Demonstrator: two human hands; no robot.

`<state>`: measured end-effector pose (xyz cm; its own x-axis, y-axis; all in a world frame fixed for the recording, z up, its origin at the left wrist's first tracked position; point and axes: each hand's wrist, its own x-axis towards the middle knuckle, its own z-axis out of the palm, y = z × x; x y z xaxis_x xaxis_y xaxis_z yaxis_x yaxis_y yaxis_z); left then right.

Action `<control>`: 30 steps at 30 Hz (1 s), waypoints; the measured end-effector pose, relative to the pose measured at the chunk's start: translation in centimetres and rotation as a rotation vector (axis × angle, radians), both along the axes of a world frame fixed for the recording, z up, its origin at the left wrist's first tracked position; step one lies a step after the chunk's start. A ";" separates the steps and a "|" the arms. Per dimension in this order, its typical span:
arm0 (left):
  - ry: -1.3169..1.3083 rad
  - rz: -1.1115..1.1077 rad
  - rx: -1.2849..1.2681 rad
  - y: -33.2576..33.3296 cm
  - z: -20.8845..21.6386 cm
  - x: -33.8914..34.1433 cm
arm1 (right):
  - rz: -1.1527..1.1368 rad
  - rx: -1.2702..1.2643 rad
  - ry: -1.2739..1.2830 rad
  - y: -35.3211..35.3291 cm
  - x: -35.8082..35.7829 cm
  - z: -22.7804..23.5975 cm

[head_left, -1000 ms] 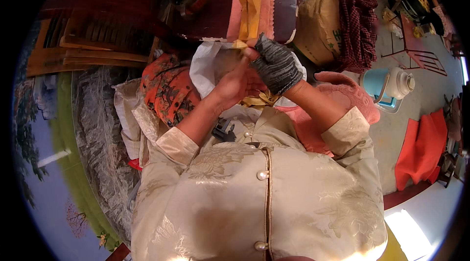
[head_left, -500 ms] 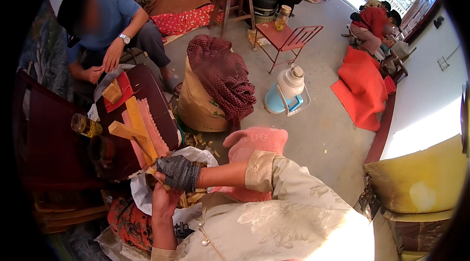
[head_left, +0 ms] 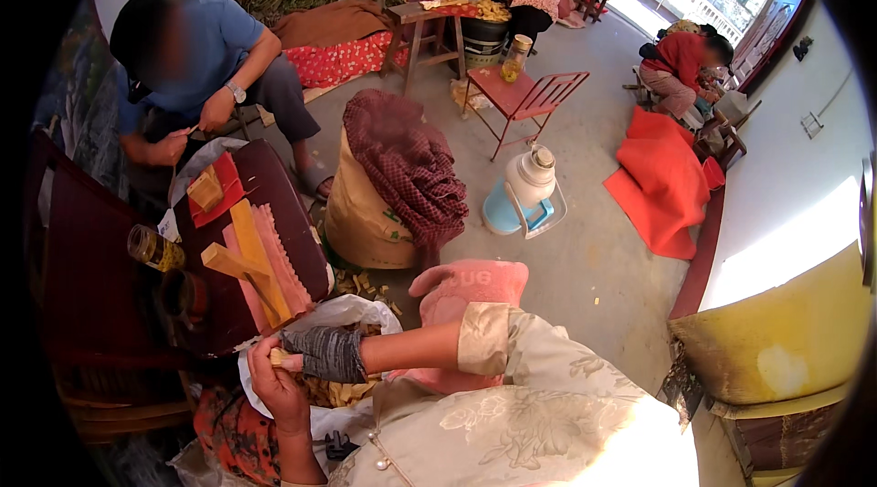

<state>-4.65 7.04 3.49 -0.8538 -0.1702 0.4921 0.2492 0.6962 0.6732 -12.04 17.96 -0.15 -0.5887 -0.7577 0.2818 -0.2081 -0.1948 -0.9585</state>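
Note:
My bare left hand (head_left: pixel 278 392) and my right hand (head_left: pixel 322 354), in a grey fingerless glove, meet at the near end of the dark red table. Both close on a small pale piece (head_left: pixel 277 356), which looks like a wood or bamboo strip; their fingers partly cover it. Just beyond them a wooden board with a crosspiece (head_left: pixel 258 260) lies on a pink cloth (head_left: pixel 294 260). Under my hands a white plastic bag (head_left: pixel 370 312) holds many pale yellow slivers (head_left: pixel 345 390).
Left stand a glass jar (head_left: pixel 155 248) and a dark mug (head_left: pixel 185 297). A co-worker (head_left: pixel 196 58) sits across the table (head_left: pixel 297 184). Ahead are a cloth-topped sack (head_left: pixel 370 213), a thermos (head_left: pixel 528 185), a red chair (head_left: pixel 521 96) and red cloth (head_left: pixel 660 185). Other people sit farther back.
My hands have drawn back slightly from the board's near end, and the pale piece shows more between my fingers. The co-worker's hands have shifted. The whole view has moved a little.

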 end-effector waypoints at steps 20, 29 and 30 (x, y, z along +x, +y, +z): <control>-0.141 -0.057 0.619 -3.4 -3.5 0.5 | 0.183 0.239 -0.464 1.8 -1.1 3.8; -0.086 0.058 0.762 1.3 0.3 0.2 | -0.024 -0.008 -0.616 1.0 -1.4 2.4; -0.110 0.050 0.820 1.1 -0.2 0.1 | -0.028 0.005 -0.603 0.9 -1.4 2.0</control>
